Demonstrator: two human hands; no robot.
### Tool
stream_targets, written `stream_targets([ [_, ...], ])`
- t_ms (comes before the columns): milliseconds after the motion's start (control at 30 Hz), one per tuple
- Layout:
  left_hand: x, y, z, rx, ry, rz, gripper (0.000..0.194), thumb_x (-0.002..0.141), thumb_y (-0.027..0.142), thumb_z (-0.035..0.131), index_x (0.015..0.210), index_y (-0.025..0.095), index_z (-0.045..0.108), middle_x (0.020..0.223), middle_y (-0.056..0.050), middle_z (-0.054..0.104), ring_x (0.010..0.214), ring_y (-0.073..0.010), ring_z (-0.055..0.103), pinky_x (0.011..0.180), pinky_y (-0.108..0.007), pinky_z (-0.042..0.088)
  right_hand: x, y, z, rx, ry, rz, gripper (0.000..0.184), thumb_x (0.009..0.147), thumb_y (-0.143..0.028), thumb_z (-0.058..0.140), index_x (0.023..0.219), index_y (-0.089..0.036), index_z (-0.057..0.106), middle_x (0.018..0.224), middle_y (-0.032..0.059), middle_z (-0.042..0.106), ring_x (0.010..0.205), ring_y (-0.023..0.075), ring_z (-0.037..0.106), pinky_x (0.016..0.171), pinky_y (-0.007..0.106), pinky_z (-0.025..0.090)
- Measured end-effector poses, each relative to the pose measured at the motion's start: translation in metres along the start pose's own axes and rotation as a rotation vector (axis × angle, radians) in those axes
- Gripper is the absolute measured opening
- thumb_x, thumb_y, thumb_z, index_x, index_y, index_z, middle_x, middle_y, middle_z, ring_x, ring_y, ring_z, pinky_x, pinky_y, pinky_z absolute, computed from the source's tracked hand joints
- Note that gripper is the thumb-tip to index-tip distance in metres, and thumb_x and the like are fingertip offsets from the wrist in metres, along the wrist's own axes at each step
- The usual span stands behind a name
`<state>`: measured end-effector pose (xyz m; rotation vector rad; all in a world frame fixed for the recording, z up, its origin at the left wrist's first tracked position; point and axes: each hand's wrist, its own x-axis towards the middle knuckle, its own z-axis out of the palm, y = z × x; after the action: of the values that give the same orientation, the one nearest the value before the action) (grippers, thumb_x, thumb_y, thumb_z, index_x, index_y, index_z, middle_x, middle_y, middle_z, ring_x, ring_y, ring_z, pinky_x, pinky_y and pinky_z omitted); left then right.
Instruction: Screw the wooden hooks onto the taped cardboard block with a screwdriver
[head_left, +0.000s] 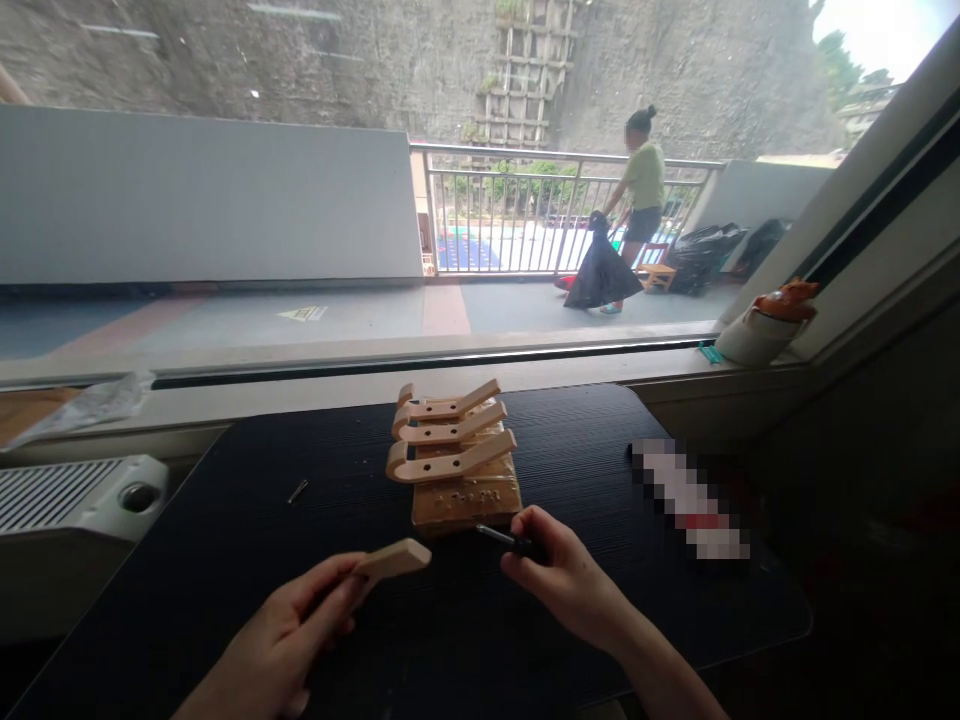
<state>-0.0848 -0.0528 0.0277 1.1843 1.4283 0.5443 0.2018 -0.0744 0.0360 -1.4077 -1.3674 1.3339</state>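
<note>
Gripped in my left hand (304,625) is a pale wooden hook (401,560), its blunt end pointing right and most of its length hidden by my fingers. My right hand (566,575) is closed around the dark handle of a screwdriver (499,536), whose metal tip points left, near the front edge of a brown taped box (465,510). Three similar wooden hooks lie side by side across that box, each with two dark holes; the nearest hook (450,465) is in front. Small screws (298,491) lie on the table to the left.
The black table (570,450) stands by a window sill. A blurred-out object (690,500) lies on its right side. A white pot (761,335) stands on the sill, and a white slotted unit (82,500) at left. Outside, a person (643,180) holds a black bag.
</note>
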Motion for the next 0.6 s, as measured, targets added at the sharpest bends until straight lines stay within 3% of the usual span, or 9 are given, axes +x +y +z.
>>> stream_targets([
  [100, -0.001, 0.026, 0.016, 0.133, -0.073, 0.025, 0.042, 0.073, 0.054, 0.056, 0.104, 0.026, 0.064, 0.07, 0.001, 0.061, 0.046, -0.0116, 0.051, 0.034, -0.018, 0.038, -0.001, -0.005, 0.007, -0.003, -0.028, -0.025, 0.028, 0.076, -0.026, 0.059, 0.101, -0.019, 0.05, 0.078, -0.0032, 0.047, 0.068, 0.0079, 0.04, 0.062, 0.02, 0.035],
  [200, 0.004, 0.045, 0.03, 0.233, -0.198, 0.051, 0.041, 0.079, 0.054, 0.047, 0.099, 0.023, 0.065, 0.064, 0.002, 0.054, 0.04, -0.0076, 0.039, 0.03, -0.017, 0.032, -0.003, -0.008, 0.011, -0.003, -0.084, -0.038, 0.049, 0.077, -0.025, 0.059, 0.123, -0.023, 0.045, 0.076, -0.0041, 0.047, 0.067, 0.0077, 0.042, 0.063, 0.021, 0.036],
  [300, 0.01, 0.05, 0.036, 0.25, -0.264, 0.144, 0.034, 0.081, 0.047, 0.048, 0.083, 0.019, 0.068, 0.067, 0.0, 0.058, 0.054, -0.0109, 0.051, 0.045, -0.017, 0.042, -0.002, -0.007, 0.012, -0.028, -0.094, -0.089, 0.041, 0.077, -0.029, 0.061, 0.117, -0.022, 0.054, 0.078, -0.0022, 0.051, 0.07, 0.0086, 0.045, 0.066, 0.022, 0.037],
  [500, 0.008, 0.042, 0.024, -0.133, -0.237, 0.067, 0.047, 0.084, 0.054, 0.04, 0.112, 0.022, 0.059, 0.098, -0.006, 0.066, 0.077, -0.0191, 0.062, 0.067, -0.029, 0.051, 0.002, -0.003, 0.009, -0.015, 0.032, -0.077, 0.026, 0.08, -0.038, 0.057, 0.092, -0.015, 0.058, 0.075, -0.0003, 0.05, 0.066, 0.0085, 0.041, 0.06, 0.021, 0.035],
  [600, -0.004, 0.031, 0.018, -0.183, -0.236, 0.108, 0.05, 0.075, 0.053, 0.055, 0.117, 0.025, 0.056, 0.106, -0.006, 0.064, 0.086, -0.0218, 0.062, 0.073, -0.032, 0.052, 0.0, 0.0, 0.008, -0.04, 0.071, -0.013, 0.025, 0.081, -0.04, 0.054, 0.085, -0.015, 0.056, 0.066, -0.0025, 0.043, 0.06, 0.0076, 0.035, 0.054, 0.021, 0.031],
])
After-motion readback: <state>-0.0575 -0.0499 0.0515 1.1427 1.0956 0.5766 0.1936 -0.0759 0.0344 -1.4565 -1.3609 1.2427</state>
